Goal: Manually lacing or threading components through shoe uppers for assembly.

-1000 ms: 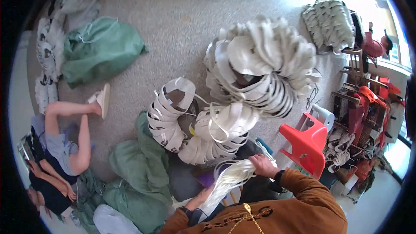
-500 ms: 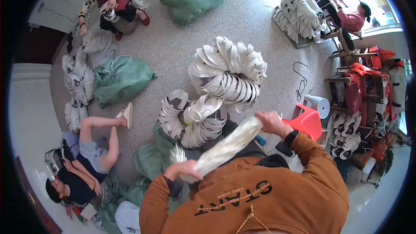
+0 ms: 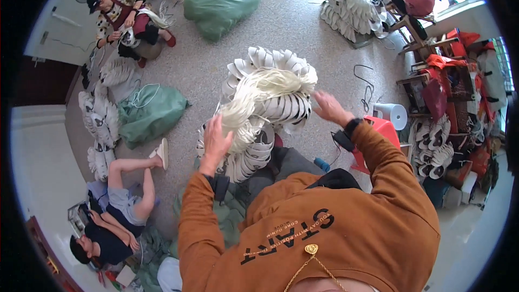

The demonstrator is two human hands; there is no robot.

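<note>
A loose bundle of cream-white laces (image 3: 259, 91) lies draped over a curved row of white shoe uppers (image 3: 292, 107) in front of me. Beside the bundle's left end is my left hand (image 3: 217, 143), fingers stretched out; whether it touches the strands I cannot tell. My right hand (image 3: 331, 109) is spread just past the right end, with nothing in it. Closer to me, a smaller stack of uppers (image 3: 248, 157) sits partly under the laces.
Green sacks (image 3: 154, 109) and heaps of uppers line the left, where a person (image 3: 108, 238) reclines. Two more people sit farther off. To my right stand a red plastic stool (image 3: 378, 135), a white cylinder (image 3: 392, 114) and a bent black rod (image 3: 365, 86).
The lace bundle, stretched between both hands before, now rests on the uppers. Both hands have let go and moved forward, away from my body.
</note>
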